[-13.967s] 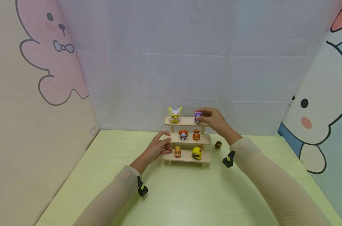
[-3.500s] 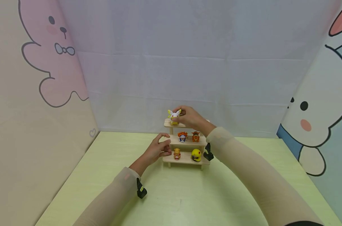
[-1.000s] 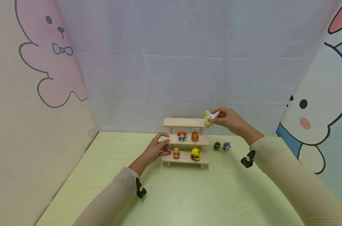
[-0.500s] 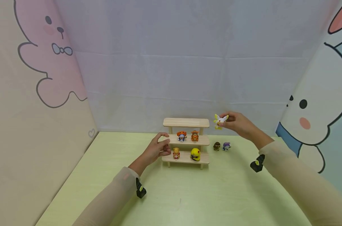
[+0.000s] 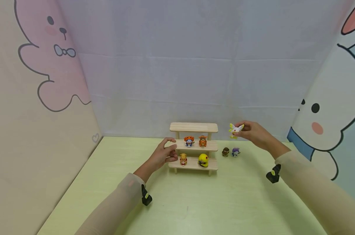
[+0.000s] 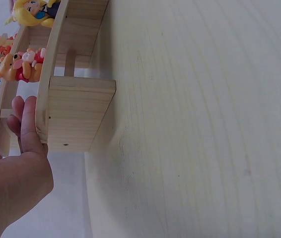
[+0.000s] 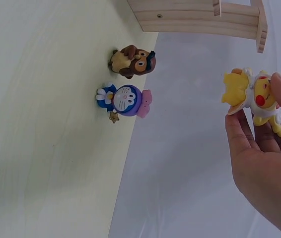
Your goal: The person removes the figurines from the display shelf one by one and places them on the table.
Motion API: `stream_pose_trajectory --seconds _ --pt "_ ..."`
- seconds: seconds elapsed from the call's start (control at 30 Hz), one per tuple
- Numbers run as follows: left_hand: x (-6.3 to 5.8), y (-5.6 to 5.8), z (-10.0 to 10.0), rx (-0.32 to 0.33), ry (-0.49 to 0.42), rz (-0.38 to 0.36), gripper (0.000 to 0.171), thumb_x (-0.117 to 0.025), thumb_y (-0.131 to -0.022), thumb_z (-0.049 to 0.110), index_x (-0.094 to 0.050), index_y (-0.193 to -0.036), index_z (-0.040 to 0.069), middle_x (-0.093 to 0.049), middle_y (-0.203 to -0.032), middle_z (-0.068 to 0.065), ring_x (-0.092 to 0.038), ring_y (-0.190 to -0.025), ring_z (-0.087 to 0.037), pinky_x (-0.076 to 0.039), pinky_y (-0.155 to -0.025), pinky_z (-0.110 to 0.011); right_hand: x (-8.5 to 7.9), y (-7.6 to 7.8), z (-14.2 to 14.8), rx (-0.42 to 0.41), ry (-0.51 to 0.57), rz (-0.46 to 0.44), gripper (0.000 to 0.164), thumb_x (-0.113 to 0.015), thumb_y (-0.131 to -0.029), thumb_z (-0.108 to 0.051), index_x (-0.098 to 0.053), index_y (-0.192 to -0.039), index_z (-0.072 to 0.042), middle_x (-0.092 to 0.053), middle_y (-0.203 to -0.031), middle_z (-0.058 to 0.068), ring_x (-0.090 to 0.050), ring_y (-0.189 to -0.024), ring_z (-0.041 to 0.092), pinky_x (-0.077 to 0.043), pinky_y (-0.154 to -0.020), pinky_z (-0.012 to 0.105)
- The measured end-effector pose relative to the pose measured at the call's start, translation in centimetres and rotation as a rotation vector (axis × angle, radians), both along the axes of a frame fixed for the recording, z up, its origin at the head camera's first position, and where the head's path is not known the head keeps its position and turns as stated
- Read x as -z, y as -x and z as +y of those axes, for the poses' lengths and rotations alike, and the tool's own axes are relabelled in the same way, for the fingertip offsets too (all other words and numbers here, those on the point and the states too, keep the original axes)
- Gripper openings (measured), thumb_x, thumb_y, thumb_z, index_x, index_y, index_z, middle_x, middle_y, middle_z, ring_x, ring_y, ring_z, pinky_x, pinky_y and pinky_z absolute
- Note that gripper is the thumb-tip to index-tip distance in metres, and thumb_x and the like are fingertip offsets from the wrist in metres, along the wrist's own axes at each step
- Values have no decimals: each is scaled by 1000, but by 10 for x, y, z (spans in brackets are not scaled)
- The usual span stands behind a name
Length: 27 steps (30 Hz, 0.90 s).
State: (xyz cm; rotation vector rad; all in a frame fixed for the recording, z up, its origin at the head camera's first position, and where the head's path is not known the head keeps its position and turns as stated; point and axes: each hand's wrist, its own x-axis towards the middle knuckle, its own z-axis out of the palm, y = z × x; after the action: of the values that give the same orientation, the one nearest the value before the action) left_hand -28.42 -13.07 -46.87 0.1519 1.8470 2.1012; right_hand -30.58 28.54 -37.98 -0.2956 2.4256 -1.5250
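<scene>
My right hand point(image 5: 256, 134) holds a white-and-yellow Pikachu-like figurine point(image 5: 236, 130) between thumb and fingers, up off the table and right of a three-tier wooden display stand point(image 5: 194, 127). In the right wrist view the figurine point(image 7: 259, 96) shows its red cheek. Below it, an owl figurine point(image 5: 225, 151) and a purple-hooded Doraemon figurine point(image 5: 235, 152) stand side by side on the table. My left hand point(image 5: 162, 155) grips the stand's left end, its fingers point(image 6: 30, 126) curled at the lower boards.
On the middle tier are an orange-hatted Doraemon figurine point(image 5: 189, 141) and a Tigger figurine point(image 5: 202, 141). The bottom tier bears a Winnie-the-Pooh figurine point(image 5: 183, 159) and a yellow-haired figurine point(image 5: 203, 160). A pale curtain point(image 5: 165, 81) hangs behind the table point(image 5: 177, 202).
Earlier, the purple-hooded Doraemon went from the top tier to the table beside the owl. Then the right hand lifted the white-and-yellow figurine off that tier and carried it right, lowering it. Left hand stays.
</scene>
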Motion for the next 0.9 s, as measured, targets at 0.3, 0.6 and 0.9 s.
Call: stream_pose_trajectory --seconds 0.3,0.6,0.9 --pt "1 0 1 -7 -14 0 25 -58 -108 21 -51 -131 18 -60 -80 -7 -69 -71 -18 -64 -73 -33 15 -2 19 7 29 -12 56 -71 -101 -24 -45 -144 0 -64 -121 13 -64 -111 25 -53 -94 23" --pt "2 0 0 -3 -10 3 25 -58 -108 22 -50 -131 18 -60 -80 -7 -69 -72 -17 -63 -75 -35 32 -5 36 26 30 -14 57 -72 -100 -22 -44 -144 2 -64 -123 16 -65 -105 18 -52 -89 17" --pt "2 -1 0 -7 -7 1 24 -58 -108 21 -51 -131 18 -61 -80 -7 -69 -71 -18 -64 -74 -34 54 -5 50 41 43 -42 57 -72 -100 -21 -45 -143 2 -63 -122 11 -66 -108 17 -52 -92 17"
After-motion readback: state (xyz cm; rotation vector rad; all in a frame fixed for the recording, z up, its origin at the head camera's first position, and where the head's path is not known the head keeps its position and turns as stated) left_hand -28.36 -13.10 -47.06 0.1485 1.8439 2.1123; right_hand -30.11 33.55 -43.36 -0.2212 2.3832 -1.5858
